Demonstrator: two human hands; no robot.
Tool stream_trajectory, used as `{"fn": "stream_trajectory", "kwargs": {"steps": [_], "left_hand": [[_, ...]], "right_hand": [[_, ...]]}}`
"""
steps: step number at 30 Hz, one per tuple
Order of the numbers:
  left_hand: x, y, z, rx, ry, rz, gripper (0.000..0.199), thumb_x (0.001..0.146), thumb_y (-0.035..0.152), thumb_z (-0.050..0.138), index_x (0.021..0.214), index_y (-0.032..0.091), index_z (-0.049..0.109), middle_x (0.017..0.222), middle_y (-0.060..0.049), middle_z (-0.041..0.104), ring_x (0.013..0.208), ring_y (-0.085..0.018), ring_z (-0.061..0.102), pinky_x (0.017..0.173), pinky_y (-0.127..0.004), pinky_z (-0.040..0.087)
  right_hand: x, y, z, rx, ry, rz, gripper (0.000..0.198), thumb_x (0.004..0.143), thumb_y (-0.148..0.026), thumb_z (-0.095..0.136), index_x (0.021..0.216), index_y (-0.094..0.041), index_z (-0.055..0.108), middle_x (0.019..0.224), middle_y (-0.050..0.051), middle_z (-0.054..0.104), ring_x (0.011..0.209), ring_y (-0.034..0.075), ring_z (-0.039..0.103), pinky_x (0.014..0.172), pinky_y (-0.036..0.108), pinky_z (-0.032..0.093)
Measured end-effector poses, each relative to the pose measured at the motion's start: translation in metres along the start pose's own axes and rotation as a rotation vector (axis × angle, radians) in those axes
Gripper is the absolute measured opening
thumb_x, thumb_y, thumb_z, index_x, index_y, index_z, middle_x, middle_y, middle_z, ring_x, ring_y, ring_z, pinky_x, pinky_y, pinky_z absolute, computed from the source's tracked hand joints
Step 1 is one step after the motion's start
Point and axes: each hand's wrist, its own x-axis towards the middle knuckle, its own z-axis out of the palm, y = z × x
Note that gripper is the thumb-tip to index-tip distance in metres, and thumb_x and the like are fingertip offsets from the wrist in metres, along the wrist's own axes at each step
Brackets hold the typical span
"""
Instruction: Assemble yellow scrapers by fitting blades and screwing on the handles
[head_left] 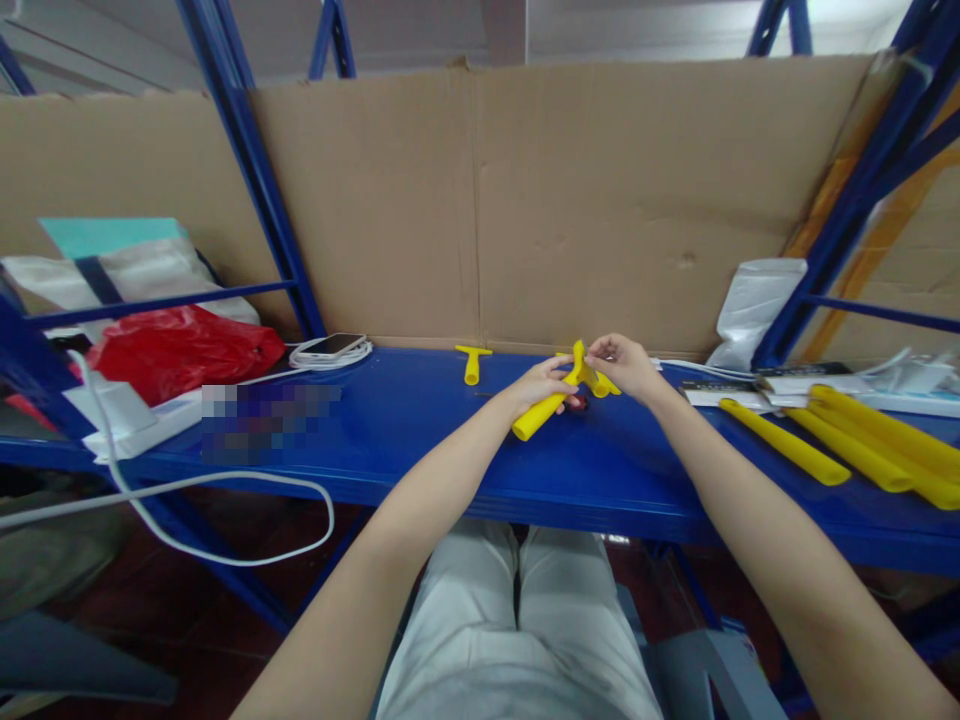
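Note:
My left hand [546, 386] is wrapped round a yellow T-shaped plastic handle [534, 420], its open tube end pointing toward me and its crosspiece tilted up. At that crosspiece, my right hand [628, 366] has its fingertips pinched together; whatever they hold is too small to make out. Under and beside the left hand shows a dark red rounded object [577, 402], partly hidden. Further yellow pieces [601, 384] lie just behind the hands. A separate yellow T-shaped piece [472, 366] stands apart to the left, near the cardboard.
Several yellow tubes [787, 442] lie at the right on the blue table [420, 440]. A cardboard wall [600, 200] closes the back. At the left are a phone [336, 345] on a coiled cable, a red bag [180, 345] and a white power strip [150, 425].

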Motion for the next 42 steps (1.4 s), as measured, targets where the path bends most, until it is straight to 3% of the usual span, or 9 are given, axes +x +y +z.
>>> {"fn": "stream_trajectory", "kwargs": {"steps": [13, 20, 28, 36, 39, 42], "left_hand": [[-0.004, 0.004, -0.003, 0.012, -0.059, 0.046, 0.076, 0.07, 0.0, 0.055, 0.139, 0.023, 0.033, 0.115, -0.012, 0.059, 0.056, -0.009, 0.062, 0.044, -0.018, 0.044], [-0.011, 0.011, -0.003, -0.039, -0.076, 0.067, 0.072, 0.07, 0.0, 0.055, 0.136, 0.023, 0.038, 0.112, -0.011, 0.06, 0.054, -0.007, 0.06, 0.041, -0.017, 0.041], [-0.006, 0.005, -0.009, -0.097, -0.143, 0.082, 0.073, 0.069, 0.0, 0.057, 0.135, 0.025, 0.04, 0.118, -0.012, 0.057, 0.056, -0.008, 0.061, 0.042, -0.017, 0.041], [-0.008, 0.007, -0.009, -0.128, -0.118, 0.069, 0.073, 0.068, -0.002, 0.057, 0.134, 0.026, 0.041, 0.119, -0.012, 0.057, 0.055, -0.008, 0.06, 0.042, -0.018, 0.04], [-0.008, 0.008, -0.005, -0.145, -0.082, 0.063, 0.072, 0.07, -0.001, 0.056, 0.135, 0.025, 0.04, 0.107, -0.01, 0.061, 0.053, -0.008, 0.06, 0.042, -0.017, 0.04], [-0.006, 0.008, 0.0, -0.172, 0.006, 0.058, 0.069, 0.071, -0.001, 0.054, 0.134, 0.024, 0.04, 0.101, -0.008, 0.063, 0.052, -0.008, 0.06, 0.041, -0.017, 0.04]], "right_hand": [[0.0, -0.001, -0.007, -0.009, 0.013, 0.018, 0.025, 0.069, -0.035, 0.067, 0.08, -0.018, 0.052, 0.079, 0.004, 0.062, 0.073, 0.013, 0.058, 0.075, 0.031, 0.05], [0.001, 0.007, -0.008, -0.071, 0.107, 0.044, 0.04, 0.067, -0.044, 0.068, 0.093, -0.017, 0.053, 0.101, 0.009, 0.062, 0.091, 0.018, 0.059, 0.083, 0.036, 0.049], [-0.002, 0.008, -0.004, 0.086, -0.027, 0.042, 0.045, 0.072, -0.05, 0.062, 0.105, -0.021, 0.053, 0.118, 0.01, 0.058, 0.113, 0.022, 0.052, 0.101, 0.045, 0.037], [-0.005, 0.004, -0.001, 0.17, -0.096, 0.095, 0.042, 0.075, -0.05, 0.058, 0.107, -0.022, 0.053, 0.117, 0.009, 0.059, 0.108, 0.022, 0.056, 0.095, 0.042, 0.043], [-0.004, 0.007, 0.001, 0.108, -0.085, 0.094, 0.042, 0.079, -0.051, 0.052, 0.108, -0.02, 0.053, 0.115, 0.011, 0.06, 0.106, 0.022, 0.057, 0.092, 0.042, 0.045], [-0.001, 0.014, 0.005, -0.109, -0.001, 0.059, 0.044, 0.08, -0.048, 0.051, 0.109, -0.015, 0.055, 0.116, 0.016, 0.059, 0.109, 0.026, 0.055, 0.095, 0.045, 0.042]]}}
